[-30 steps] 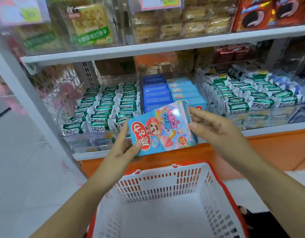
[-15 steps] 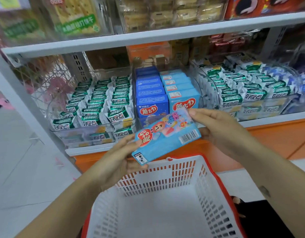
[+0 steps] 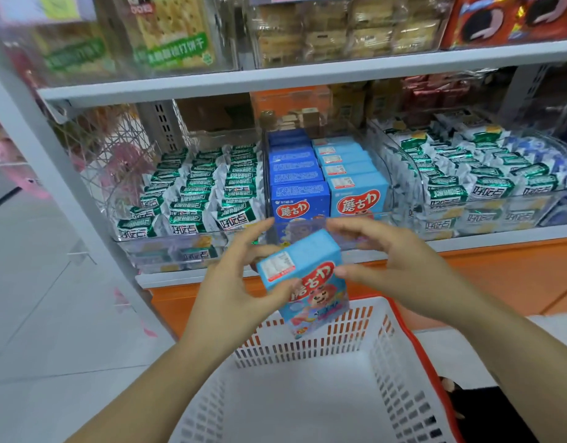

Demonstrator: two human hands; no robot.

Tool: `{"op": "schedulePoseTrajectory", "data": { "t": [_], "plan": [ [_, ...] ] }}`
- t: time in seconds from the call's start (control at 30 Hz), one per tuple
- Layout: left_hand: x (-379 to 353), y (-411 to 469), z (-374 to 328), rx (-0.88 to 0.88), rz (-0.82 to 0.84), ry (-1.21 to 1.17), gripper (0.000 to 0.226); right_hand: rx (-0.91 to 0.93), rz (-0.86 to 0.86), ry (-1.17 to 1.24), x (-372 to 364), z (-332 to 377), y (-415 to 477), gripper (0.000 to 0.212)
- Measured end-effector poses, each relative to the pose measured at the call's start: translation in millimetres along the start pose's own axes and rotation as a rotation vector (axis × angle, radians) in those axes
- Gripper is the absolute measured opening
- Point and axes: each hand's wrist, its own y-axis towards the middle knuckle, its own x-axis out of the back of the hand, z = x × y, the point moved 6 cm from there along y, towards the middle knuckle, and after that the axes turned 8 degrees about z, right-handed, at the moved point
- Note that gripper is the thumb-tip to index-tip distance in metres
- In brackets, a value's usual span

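- A light blue box [image 3: 303, 282] is held upright and slightly tilted, just above the far wall of the white basket [image 3: 355, 340]. Its lower end is seen in front of that slotted wall, and whether the two touch cannot be told.
- The box is gripped by the left hand [image 3: 237, 282], which is placed above the basket's far left corner. The thumb is pressed on the printed front face, and the fingers are curled round the left side and the back.
- The right hand [image 3: 400, 263] is held half closed above the basket's far right corner. Its thumb tip is laid against the box's right edge. Its curled fingers are arched over the box's top corner, but contact there cannot be made out.
- A red rim [image 3: 416, 346] is seen along the basket's right side.
- Beyond the basket and higher up, a white shelf [image 3: 499, 241] is seen, with an orange panel [image 3: 515, 276] under it.
- Straight beyond the basket, a clear tray [image 3: 392, 199] is set on that shelf. It is filled with a row of dark blue boxes [image 3: 299, 203] and, just beside it, a row of pale blue boxes [image 3: 358, 199].
- Beyond the basket to the left, green-and-white packets [image 3: 192, 199] are stacked in rows. Similar wrapped packs [image 3: 467, 187] are laid out beyond it to the right.
- Highest above the basket, an upper shelf [image 3: 307, 78] is loaded with cracker packs [image 3: 170, 36], which are blurred.
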Motion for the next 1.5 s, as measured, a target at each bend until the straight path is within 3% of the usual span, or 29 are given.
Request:
{"op": "schedulePoseTrajectory", "data": {
  "t": [0.1,0.2,0.33,0.4,0.47,0.53,0.67,0.8,0.9,1.0,1.07,1.2,1.4,1.5],
  "plan": [
    [-5,0,-3,-0.017,0.045,0.058,0.070,0.028,0.033,0.029,-8,5,0,0.057],
    [-6,0,-3,-0.022,0.065,0.022,0.069,-0.009,0.051,0.043,-8,0,1,0.044],
    [-1,5,5,0.054,0.089,-0.053,0.070,-0.067,-0.008,0.404,1,-17,4,0.032],
    [0,7,10,0.087,0.122,-0.079,0.058,-0.077,-0.048,0.551,9,-29,5,0.039],
    [4,7,11,0.083,0.113,-0.031,0.043,-0.096,-0.069,0.608,16,-40,6,0.060],
    [7,6,10,0.059,0.082,0.009,0.038,-0.118,-0.059,0.588,20,-46,6,0.066],
    [12,4,7,-0.005,0.006,0.018,0.042,-0.184,0.020,0.461,18,-52,4,0.047],
    [15,6,9,-0.018,-0.008,0.016,0.042,-0.234,0.035,0.583,11,-51,4,0.055],
    [19,7,10,-0.056,-0.031,0.154,0.047,-0.230,0.045,0.749,11,-44,3,0.056],
    [20,5,2,-0.232,-0.038,0.389,0.047,-0.235,0.055,0.801,10,-40,3,0.059],
    [16,4,2,-0.318,-0.017,0.419,0.041,-0.209,0.044,0.806,11,-40,4,0.073],
    [8,3,4,-0.389,0.007,0.421,0.034,-0.151,-0.025,0.830,17,-44,4,0.063],
    [10,5,6,-0.360,-0.009,0.370,0.036,-0.101,-0.046,0.815,19,-39,6,0.064],
    [18,9,14,-0.254,-0.016,0.222,0.046,-0.111,-0.030,0.797,17,-35,4,0.076]
  ]
}}
